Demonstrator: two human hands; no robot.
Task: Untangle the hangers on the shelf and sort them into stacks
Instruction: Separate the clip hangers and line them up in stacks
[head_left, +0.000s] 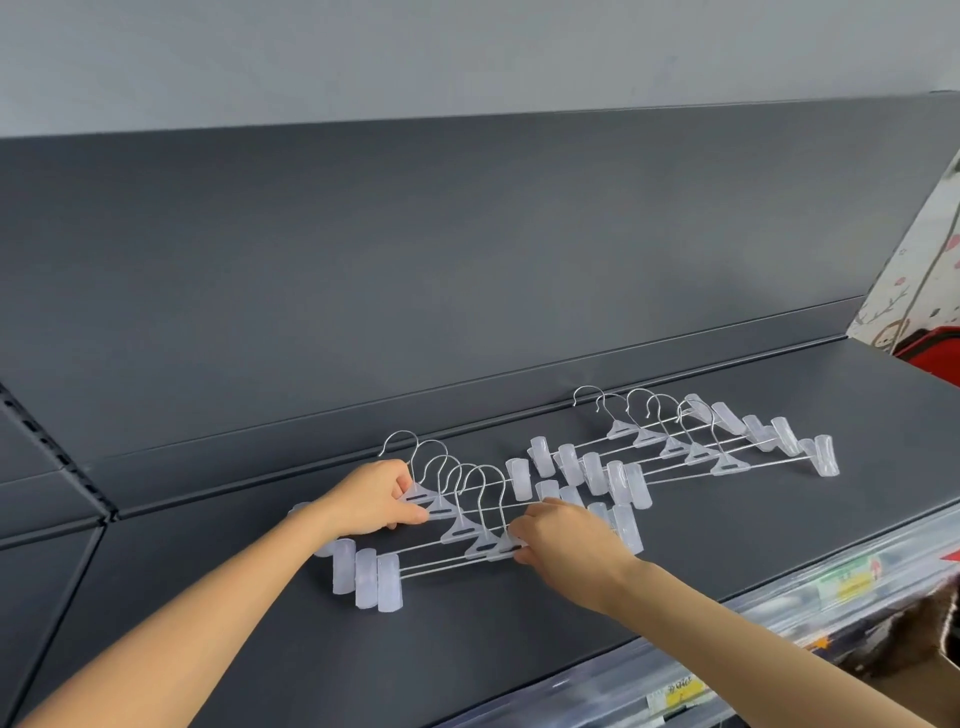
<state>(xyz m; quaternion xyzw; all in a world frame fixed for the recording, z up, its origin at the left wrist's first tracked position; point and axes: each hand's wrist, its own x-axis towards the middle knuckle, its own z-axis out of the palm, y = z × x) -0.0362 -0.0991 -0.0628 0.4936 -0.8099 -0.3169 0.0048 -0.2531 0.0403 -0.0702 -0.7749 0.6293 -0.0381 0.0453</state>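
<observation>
Plastic-clipped near hangers (459, 528) are pinched at their hubs by the outstretched left hand (371, 501) and right hand (566, 535).

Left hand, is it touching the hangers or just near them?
Touching. The head view shows the left hand with its fingers curled onto the plastic neck of the rearmost hanger in the near stack.

Both bare forearms reach forward from the lower corners and converge toward the middle. The left hand (371, 499) lies palm down with a straight wrist, its curled fingers and thumb pinching the hangers (460, 529) at their farther middle pieces. The right hand (566, 535) is knuckles up, fingertips and thumb pinching the nearest one's middle piece.
</observation>
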